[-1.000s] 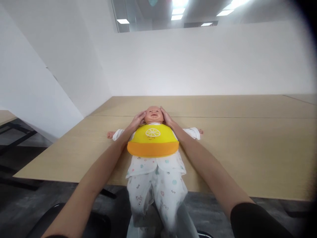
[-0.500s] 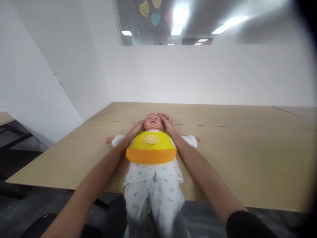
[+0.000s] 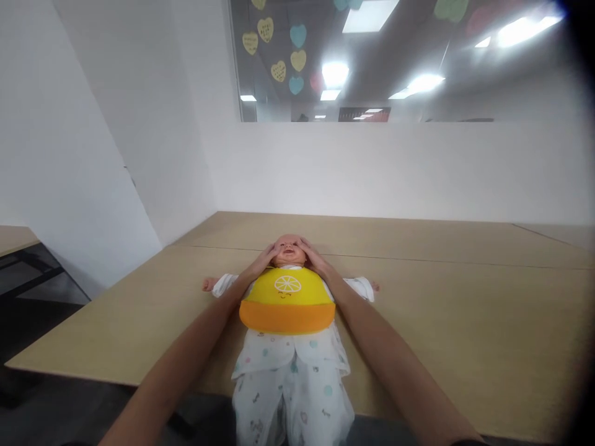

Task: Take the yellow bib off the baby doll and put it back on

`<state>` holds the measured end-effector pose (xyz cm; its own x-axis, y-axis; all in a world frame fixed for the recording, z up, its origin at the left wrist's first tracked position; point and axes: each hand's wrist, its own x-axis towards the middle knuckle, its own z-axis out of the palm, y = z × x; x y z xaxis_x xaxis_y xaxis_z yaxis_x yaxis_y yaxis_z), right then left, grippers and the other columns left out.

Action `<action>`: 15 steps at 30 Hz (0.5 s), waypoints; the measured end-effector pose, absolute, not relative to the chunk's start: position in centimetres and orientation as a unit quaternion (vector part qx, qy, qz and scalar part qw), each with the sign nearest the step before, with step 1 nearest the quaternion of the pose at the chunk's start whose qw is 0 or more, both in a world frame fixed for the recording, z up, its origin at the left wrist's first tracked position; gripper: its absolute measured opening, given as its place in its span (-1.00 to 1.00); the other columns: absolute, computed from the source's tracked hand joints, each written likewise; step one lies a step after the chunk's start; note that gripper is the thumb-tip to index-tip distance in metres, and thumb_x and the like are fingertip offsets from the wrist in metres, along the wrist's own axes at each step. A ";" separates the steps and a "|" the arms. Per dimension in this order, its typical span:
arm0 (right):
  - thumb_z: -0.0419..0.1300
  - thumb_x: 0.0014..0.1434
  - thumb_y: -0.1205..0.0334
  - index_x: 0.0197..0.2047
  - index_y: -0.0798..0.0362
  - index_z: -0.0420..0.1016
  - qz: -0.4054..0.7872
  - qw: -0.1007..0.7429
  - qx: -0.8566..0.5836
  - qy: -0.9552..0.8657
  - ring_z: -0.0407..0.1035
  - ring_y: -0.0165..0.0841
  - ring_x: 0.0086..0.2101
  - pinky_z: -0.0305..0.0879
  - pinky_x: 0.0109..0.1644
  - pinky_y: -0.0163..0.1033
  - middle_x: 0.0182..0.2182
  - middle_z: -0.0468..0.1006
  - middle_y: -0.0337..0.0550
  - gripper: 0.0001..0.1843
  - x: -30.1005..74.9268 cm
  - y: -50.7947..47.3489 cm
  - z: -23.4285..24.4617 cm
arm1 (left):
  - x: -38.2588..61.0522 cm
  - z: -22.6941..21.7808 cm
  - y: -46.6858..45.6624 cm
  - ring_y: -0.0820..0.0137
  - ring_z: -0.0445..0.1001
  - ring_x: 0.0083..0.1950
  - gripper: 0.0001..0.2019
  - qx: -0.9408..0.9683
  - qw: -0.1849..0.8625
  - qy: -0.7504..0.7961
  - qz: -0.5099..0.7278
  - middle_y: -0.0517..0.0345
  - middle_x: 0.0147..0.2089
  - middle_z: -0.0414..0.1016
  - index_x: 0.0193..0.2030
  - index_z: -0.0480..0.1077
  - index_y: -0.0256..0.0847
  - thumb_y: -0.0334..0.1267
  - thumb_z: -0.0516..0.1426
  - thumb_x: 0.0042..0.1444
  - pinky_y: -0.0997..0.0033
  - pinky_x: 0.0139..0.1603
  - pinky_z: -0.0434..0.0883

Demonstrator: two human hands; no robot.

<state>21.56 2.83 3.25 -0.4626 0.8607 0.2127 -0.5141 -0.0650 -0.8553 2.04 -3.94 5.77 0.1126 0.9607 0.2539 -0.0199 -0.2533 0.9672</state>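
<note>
A baby doll (image 3: 288, 251) lies on its back on a light wooden table (image 3: 441, 310), its legs hanging over the near edge. It wears white patterned clothes and a yellow and orange bib (image 3: 287, 300) with a lemon print. My left hand (image 3: 266, 257) rests on the left side of the doll's head, fingers over its face. My right hand (image 3: 311, 255) rests on the right side, fingers over the forehead and eye area. Both hands lie flat on the head, and only the doll's mouth and nose show between them.
White partition walls (image 3: 372, 167) stand behind and to the left of the table. Above them, paper hearts (image 3: 279, 56) hang near ceiling lights. A second table's corner (image 3: 13, 238) shows at far left, over dark floor.
Both hands have slid from the sides of the doll's head onto its face. The camera has tilted upward, so the doll sits lower in view.
</note>
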 end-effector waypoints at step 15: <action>0.22 0.28 -0.38 0.15 0.07 0.59 0.792 0.378 -0.198 -0.436 0.58 -0.05 0.10 0.52 0.29 0.12 0.08 0.69 0.09 -0.29 21.3 1.8 3.3 | 3.4 7.2 -8.2 -0.01 0.07 0.65 -0.33 0.555 0.497 0.421 0.518 0.00 0.44 0.48 0.47 0.40 -0.23 0.12 0.12 0.36 0.10 0.65 0.07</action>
<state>21.30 1.83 3.25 -0.6348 0.7725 0.0155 -0.4267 -0.3338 -0.8406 3.41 -8.16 7.16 0.1086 0.9817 0.1563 -0.0475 -0.1520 0.9872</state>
